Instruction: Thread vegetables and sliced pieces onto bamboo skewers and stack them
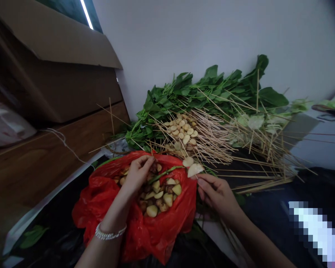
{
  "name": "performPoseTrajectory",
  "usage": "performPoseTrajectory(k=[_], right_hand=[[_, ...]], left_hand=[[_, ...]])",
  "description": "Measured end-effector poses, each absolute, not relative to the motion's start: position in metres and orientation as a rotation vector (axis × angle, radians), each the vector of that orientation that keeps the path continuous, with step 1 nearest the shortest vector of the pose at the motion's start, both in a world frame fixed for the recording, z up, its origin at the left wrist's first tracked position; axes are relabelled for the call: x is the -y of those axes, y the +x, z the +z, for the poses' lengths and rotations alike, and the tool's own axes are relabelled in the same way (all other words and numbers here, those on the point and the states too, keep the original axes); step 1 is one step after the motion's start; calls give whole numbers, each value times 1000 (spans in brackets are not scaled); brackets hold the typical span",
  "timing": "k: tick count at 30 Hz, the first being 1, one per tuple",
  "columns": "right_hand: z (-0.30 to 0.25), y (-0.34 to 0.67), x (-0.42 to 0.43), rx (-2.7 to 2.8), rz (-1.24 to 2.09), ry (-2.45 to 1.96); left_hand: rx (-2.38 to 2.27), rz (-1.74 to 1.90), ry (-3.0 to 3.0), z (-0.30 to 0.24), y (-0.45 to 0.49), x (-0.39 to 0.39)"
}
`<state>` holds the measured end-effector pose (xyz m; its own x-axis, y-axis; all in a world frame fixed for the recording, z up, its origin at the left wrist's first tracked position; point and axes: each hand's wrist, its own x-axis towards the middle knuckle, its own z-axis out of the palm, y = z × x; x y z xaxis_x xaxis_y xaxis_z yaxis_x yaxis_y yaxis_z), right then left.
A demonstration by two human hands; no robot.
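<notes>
Red bag (100, 201) holding potato pieces (168, 200); left hand (141, 169) above, grip unclear; right hand (214, 189) pinching skewered slices (195, 170).

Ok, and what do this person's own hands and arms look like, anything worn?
Both the left hand and right hand are ungloved, with no sleeves showing. A pale, beaded-looking bracelet circles the left wrist; none shows on the right.

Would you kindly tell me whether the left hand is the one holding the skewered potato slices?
No, the right hand holds the skewered potato slices, while the left hand is over the red plastic bag.
</notes>
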<state>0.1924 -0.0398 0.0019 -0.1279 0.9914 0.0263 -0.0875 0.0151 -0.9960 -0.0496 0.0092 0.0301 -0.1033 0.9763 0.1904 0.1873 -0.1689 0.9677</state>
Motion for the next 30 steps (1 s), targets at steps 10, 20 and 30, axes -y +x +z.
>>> performPoseTrajectory(k=[10, 20, 30], right_hand=[[-2, 193, 38, 1292, 1322, -1119], [2, 190, 44, 1248, 1399, -1080], [0, 188, 49, 1236, 1533, -1118]], left_hand=[[-1945, 820, 2062, 15, -63, -14], [-1718, 1113, 2002, 5, -41, -12], [-951, 1228, 919, 16, -34, -9]])
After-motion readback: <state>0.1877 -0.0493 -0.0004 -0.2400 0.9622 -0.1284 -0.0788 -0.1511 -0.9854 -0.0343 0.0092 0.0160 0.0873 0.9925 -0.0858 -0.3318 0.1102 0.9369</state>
